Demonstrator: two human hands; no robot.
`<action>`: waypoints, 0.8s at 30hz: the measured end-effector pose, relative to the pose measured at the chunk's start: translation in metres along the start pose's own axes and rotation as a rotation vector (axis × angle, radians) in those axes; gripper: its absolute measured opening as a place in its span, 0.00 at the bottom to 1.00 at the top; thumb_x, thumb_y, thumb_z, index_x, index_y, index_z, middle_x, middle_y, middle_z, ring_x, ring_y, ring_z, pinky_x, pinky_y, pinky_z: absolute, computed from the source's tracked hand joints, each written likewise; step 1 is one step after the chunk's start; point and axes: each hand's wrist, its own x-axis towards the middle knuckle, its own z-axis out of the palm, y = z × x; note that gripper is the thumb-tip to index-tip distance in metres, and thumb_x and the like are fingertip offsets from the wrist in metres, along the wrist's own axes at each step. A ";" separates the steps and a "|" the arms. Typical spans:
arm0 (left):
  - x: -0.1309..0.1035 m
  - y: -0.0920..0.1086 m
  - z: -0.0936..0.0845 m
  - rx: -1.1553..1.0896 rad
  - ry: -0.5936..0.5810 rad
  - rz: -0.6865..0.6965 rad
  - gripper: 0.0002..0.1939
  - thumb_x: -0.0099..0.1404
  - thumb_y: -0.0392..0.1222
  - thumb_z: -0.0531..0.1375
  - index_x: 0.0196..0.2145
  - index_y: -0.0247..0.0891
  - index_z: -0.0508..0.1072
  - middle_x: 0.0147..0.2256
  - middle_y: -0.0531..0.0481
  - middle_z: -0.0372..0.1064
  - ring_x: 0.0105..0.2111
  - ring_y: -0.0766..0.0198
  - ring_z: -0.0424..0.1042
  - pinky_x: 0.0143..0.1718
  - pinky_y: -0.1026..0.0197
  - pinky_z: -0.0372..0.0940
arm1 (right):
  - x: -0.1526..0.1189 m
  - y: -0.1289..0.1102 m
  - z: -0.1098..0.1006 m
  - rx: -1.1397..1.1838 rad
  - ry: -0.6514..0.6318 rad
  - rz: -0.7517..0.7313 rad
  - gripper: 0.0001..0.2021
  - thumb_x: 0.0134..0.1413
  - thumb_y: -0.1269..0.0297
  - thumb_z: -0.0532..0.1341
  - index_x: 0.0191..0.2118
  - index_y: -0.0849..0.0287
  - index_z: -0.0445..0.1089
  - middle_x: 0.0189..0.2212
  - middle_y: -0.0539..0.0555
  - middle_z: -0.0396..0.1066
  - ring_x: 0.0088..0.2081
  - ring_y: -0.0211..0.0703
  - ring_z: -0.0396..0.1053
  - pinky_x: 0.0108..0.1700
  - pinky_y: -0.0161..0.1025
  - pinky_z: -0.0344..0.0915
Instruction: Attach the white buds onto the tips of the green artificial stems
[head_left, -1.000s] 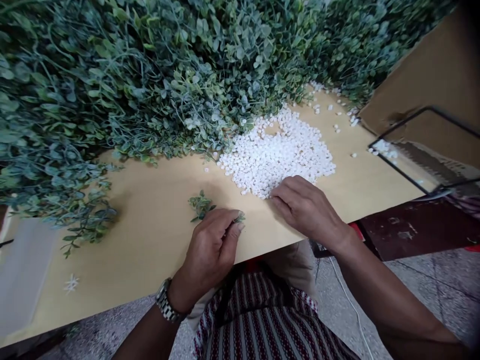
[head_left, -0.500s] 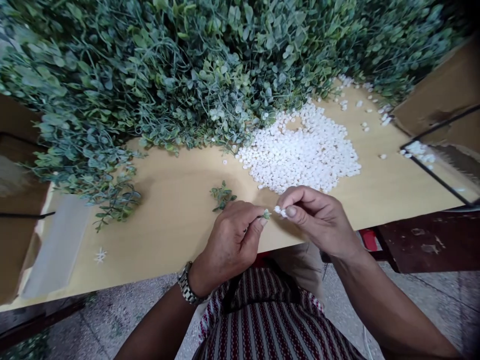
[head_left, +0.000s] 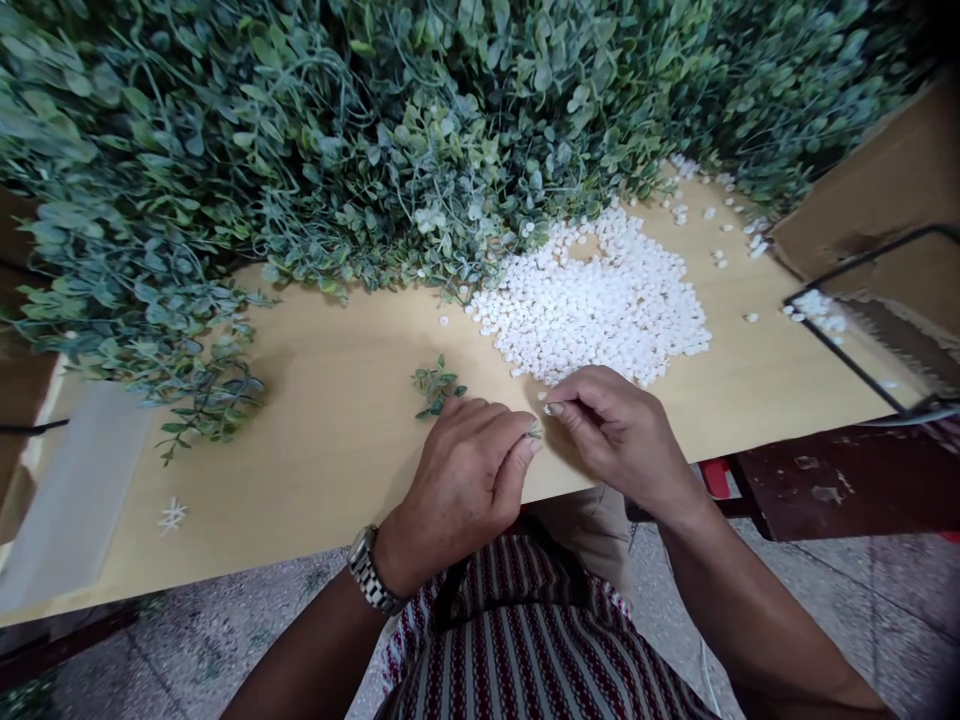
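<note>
My left hand [head_left: 469, 470], wearing a metal watch, is closed in a pinch on an artificial leaf sprig. Its small green end [head_left: 535, 431] pokes out between thumb and forefinger. A leafy bunch [head_left: 437, 387] shows just beyond the knuckles, seemingly the other end of the same sprig; my fingers hide the part between. Close by, my right hand [head_left: 619, 430] pinches a small white bead [head_left: 550, 408] at its fingertips, a short gap from the green end. Right behind it spreads a heap of white beads [head_left: 592, 300].
A dense mass of artificial greenery [head_left: 337, 150] covers the back of the table [head_left: 322, 420]. A white star-shaped piece [head_left: 172, 515] and a translucent strip [head_left: 79, 500] lie at left. Cardboard [head_left: 877, 190] and a black wire frame [head_left: 847, 350] stand at right, with stray beads near them.
My right hand has shifted slightly left; fewer white beads show at its fingertips now. My left hand keeps its pinch on the sprig. The whole view has shifted a little.
</note>
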 end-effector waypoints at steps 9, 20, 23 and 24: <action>0.001 -0.001 0.004 0.036 0.058 -0.029 0.11 0.65 0.35 0.49 0.34 0.33 0.71 0.30 0.46 0.71 0.33 0.59 0.68 0.38 0.55 0.61 | -0.006 -0.001 -0.002 0.129 0.041 0.074 0.04 0.58 0.68 0.54 0.32 0.58 0.63 0.27 0.51 0.64 0.30 0.39 0.62 0.31 0.37 0.60; 0.002 0.007 -0.001 -0.060 0.053 0.051 0.09 0.64 0.33 0.50 0.31 0.37 0.69 0.27 0.50 0.70 0.29 0.63 0.65 0.34 0.58 0.56 | -0.013 -0.007 0.011 0.872 -0.043 0.264 0.05 0.58 0.64 0.56 0.32 0.57 0.63 0.25 0.48 0.61 0.27 0.35 0.59 0.30 0.35 0.57; 0.002 0.008 -0.001 -0.033 0.052 0.057 0.10 0.64 0.33 0.50 0.30 0.36 0.70 0.26 0.50 0.69 0.28 0.63 0.64 0.34 0.57 0.56 | -0.014 -0.006 0.011 0.883 -0.037 0.238 0.04 0.58 0.65 0.56 0.32 0.57 0.63 0.26 0.48 0.61 0.28 0.36 0.59 0.31 0.35 0.57; 0.002 0.009 -0.001 -0.021 0.050 0.063 0.10 0.63 0.33 0.50 0.30 0.36 0.70 0.26 0.49 0.68 0.28 0.63 0.63 0.34 0.57 0.56 | -0.015 -0.006 0.010 0.883 -0.035 0.231 0.04 0.58 0.66 0.56 0.31 0.57 0.63 0.26 0.48 0.61 0.28 0.36 0.59 0.31 0.36 0.56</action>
